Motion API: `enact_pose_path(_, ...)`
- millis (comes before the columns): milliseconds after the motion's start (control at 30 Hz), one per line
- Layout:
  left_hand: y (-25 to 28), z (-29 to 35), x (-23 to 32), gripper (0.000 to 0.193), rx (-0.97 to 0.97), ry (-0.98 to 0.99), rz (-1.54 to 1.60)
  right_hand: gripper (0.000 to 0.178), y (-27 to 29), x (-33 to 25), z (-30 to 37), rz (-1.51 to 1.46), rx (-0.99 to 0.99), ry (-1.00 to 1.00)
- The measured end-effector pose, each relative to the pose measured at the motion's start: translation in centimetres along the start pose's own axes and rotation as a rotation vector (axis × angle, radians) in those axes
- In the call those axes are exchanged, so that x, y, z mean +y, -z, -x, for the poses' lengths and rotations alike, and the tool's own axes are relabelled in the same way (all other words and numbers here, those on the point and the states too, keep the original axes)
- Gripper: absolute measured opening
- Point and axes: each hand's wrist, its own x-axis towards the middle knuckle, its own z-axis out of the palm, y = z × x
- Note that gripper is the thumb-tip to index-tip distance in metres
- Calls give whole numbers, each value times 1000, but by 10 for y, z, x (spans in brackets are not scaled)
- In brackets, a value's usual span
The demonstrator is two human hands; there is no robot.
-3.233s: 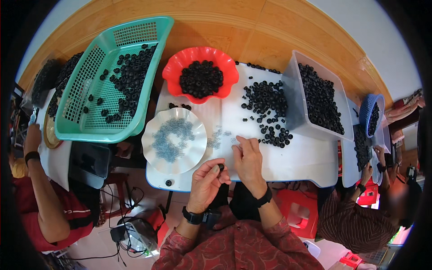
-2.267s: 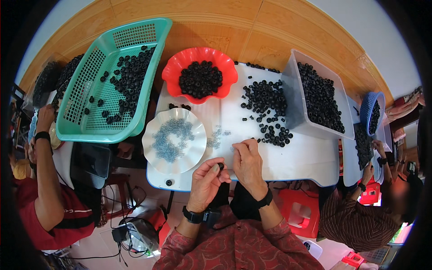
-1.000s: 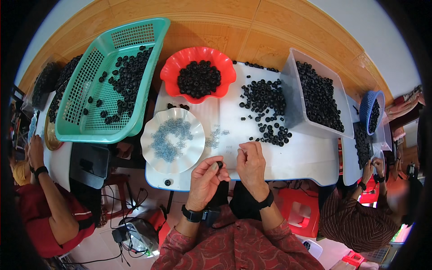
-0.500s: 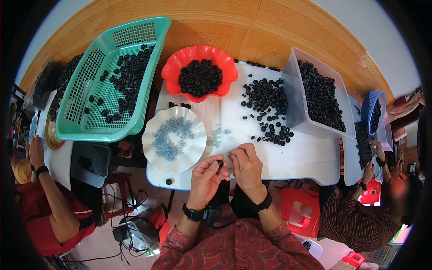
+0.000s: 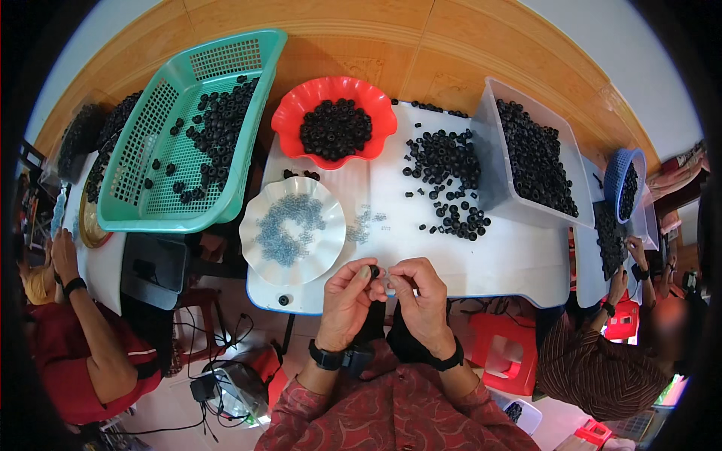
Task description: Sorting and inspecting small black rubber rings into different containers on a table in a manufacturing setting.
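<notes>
My left hand (image 5: 347, 301) pinches a small black ring-shaped part (image 5: 374, 270) between thumb and fingers, just above the near edge of the white table (image 5: 511, 259). My right hand (image 5: 418, 293) is closed beside it, fingertips meeting the left hand's and pinching something tiny that is too small to make out. A white scalloped dish (image 5: 265, 259) of small pale blue-grey rings sits just left of my hands. A loose pile of black rings (image 5: 447, 169) lies on the table beyond them.
A red scalloped bowl (image 5: 289, 116) of black rings stands at the back, a clear bin (image 5: 492, 180) of them to the right, and a green mesh basket (image 5: 150, 150) to the left. Other people sit at both sides. One black ring (image 5: 283, 300) lies near the table's front corner.
My right hand came back from the table surface and both hands drew together at the near edge, fingertips now touching around the black ring.
</notes>
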Motion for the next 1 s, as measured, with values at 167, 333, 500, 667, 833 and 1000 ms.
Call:
enact_pose_path(167,-7,3,-4,26,79,1,-27,9,1,-4,2,-42,-8,-22)
enact_pose_path(333,-5,5,-7,25,55,-15,-125,15,2,-4,5,-65,-33,-88)
enact_pose_path(500,-8,6,-8,26,59,-15,-160,23,4,-1,6,37,-27,-66)
enact_pose_path(667,-4,7,-11,25,31,-15,-223,28,10,-4,5,37,-79,-75)
enact_pose_path(833,-7,8,-10,24,24,2,-283,31,15,1,2,126,-114,-2)
enact_pose_path(1000,1,6,-5,23,-66,50,-276,33,21,6,-3,-131,-202,-189)
